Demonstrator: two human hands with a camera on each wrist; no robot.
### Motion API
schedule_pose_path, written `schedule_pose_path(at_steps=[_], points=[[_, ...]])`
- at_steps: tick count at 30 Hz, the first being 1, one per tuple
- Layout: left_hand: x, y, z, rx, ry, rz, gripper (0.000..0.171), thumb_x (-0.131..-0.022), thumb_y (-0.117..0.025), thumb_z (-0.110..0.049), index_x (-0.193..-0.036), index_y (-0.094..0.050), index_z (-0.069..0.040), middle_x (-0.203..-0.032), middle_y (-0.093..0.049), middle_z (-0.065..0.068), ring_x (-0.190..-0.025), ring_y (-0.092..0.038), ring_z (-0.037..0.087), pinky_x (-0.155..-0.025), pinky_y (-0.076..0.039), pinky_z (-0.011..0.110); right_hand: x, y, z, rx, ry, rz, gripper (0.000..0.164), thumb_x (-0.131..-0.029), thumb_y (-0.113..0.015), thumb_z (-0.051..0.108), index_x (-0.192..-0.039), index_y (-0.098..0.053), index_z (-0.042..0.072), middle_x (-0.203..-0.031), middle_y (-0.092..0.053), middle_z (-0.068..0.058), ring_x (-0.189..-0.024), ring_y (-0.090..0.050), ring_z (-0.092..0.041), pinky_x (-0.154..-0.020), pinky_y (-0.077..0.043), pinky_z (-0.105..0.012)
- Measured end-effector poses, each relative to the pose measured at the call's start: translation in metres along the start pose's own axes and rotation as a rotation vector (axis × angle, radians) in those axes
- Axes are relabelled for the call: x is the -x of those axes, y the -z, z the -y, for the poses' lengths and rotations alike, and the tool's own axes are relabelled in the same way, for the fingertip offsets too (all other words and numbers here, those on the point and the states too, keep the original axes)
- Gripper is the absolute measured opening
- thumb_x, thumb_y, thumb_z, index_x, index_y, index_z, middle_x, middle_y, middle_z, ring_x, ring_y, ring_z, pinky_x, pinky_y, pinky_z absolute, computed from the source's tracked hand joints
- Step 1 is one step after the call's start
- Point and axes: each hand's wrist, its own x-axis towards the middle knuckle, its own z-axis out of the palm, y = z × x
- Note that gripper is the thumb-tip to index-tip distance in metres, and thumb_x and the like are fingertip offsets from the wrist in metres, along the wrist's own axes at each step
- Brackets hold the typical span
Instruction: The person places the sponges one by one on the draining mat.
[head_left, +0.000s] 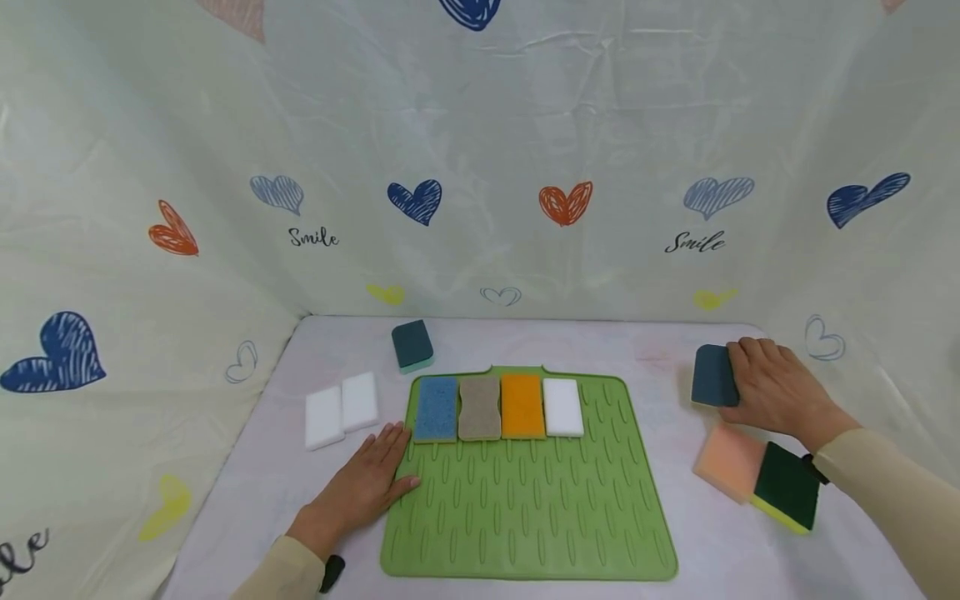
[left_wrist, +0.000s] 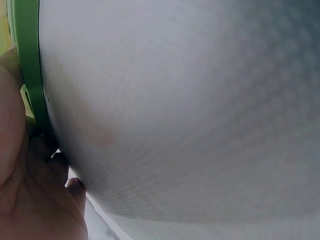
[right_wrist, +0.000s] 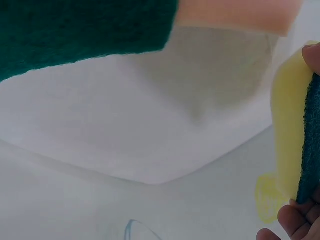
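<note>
My right hand (head_left: pixel 780 387) grips a sponge (head_left: pixel 714 376) with a dark blue scouring face at the table's far right. In the right wrist view its pale yellow foam (right_wrist: pixel 290 120) shows, pinched between thumb and fingertips. My left hand (head_left: pixel 366 483) rests with straight fingers at the left edge of a green ridged mat (head_left: pixel 525 517), its thumb on the mat. Along the mat's back part lie, from left, a blue sponge (head_left: pixel 436 408), a grey-brown wavy sponge (head_left: pixel 479 408), an orange sponge (head_left: pixel 522 405) and a white sponge (head_left: pixel 563 407).
Near my right wrist lie a peach sponge (head_left: pixel 731 462) and a dark green and yellow sponge (head_left: pixel 786 487), touching each other. Two white sponges (head_left: pixel 324 417) lie left of the mat. A dark teal sponge (head_left: pixel 412 345) sits behind its left corner. A heart-printed curtain (head_left: pixel 480 117) surrounds the table.
</note>
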Motion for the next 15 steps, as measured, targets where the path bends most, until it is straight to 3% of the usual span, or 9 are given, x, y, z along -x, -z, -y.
schedule_pose_path(at_steps=[7,15], points=[[0.000,0.000,0.001,-0.006,-0.012,-0.006,0.080,-0.108,-0.057,-0.047,-0.163,-0.031,0.005,-0.171,-0.030,0.023,-0.160,-0.026,0.040,-0.130,-0.026,0.057,-0.016,0.004,0.016,-0.001,0.038,-0.011,0.105,-0.068,-0.090,0.052,-0.134,-0.049,-0.018,-0.128,-0.056,-0.037,-0.116,-0.054,-0.050,-0.101,-0.053,-0.065],[0.000,-0.001,0.001,0.002,-0.011,-0.001,0.080,-0.108,-0.057,-0.047,-0.163,-0.031,0.005,-0.171,-0.030,0.024,-0.160,-0.026,0.041,-0.130,-0.026,0.058,-0.034,0.005,0.038,-0.082,0.084,-0.022,0.102,-0.070,-0.087,0.054,-0.135,-0.050,-0.015,-0.130,-0.057,-0.031,-0.118,-0.055,-0.047,-0.100,-0.051,-0.064]])
